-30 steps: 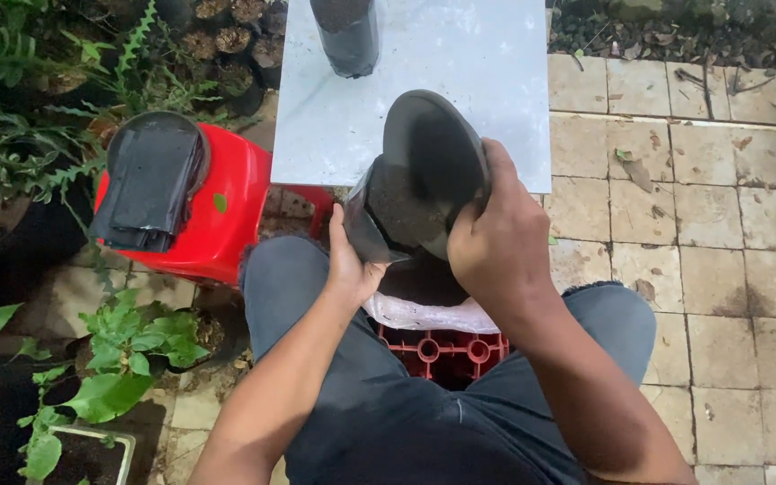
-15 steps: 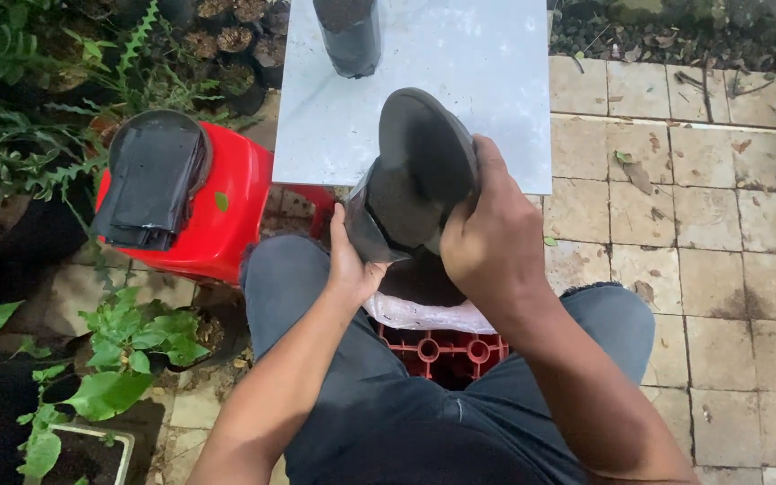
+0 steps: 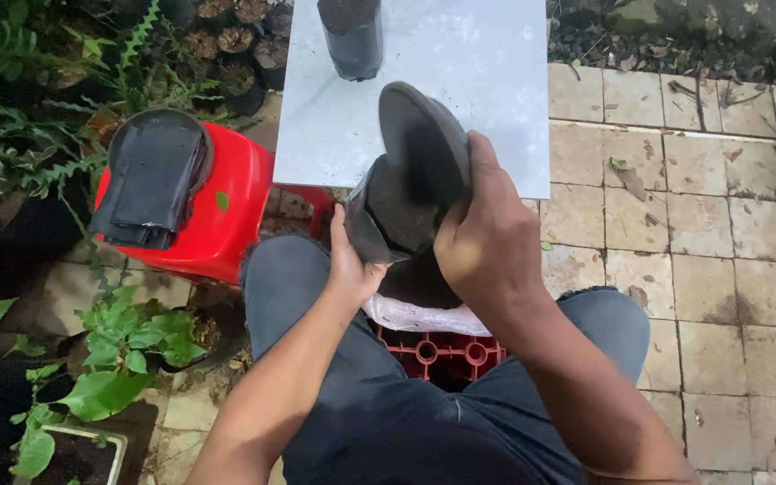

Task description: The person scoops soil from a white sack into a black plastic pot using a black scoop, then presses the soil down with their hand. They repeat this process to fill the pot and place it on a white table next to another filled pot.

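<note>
Right hand (image 3: 487, 242) grips a round dark dish (image 3: 426, 148), tilted on edge over a black plastic grow bag (image 3: 392, 216). Left hand (image 3: 352, 265) clasps the bag's side; bag is open at the top, with dark soil inside. Both are held above the lap, over a white sack (image 3: 428, 316) that seems to hold more soil. A filled grow bag (image 3: 350, 36) stands upright on the white tile slab (image 3: 496, 81). Empty flat bags (image 3: 150, 184) lie stacked on the red stool (image 3: 226, 207). Potted plants (image 3: 119, 355) at left.

The round dish (image 3: 424, 144) I tip is dark grey, the soil-filled bag (image 3: 388, 220) black. My stool (image 3: 217, 207) is bright red, the board (image 3: 487, 72) pale grey-white.
</note>
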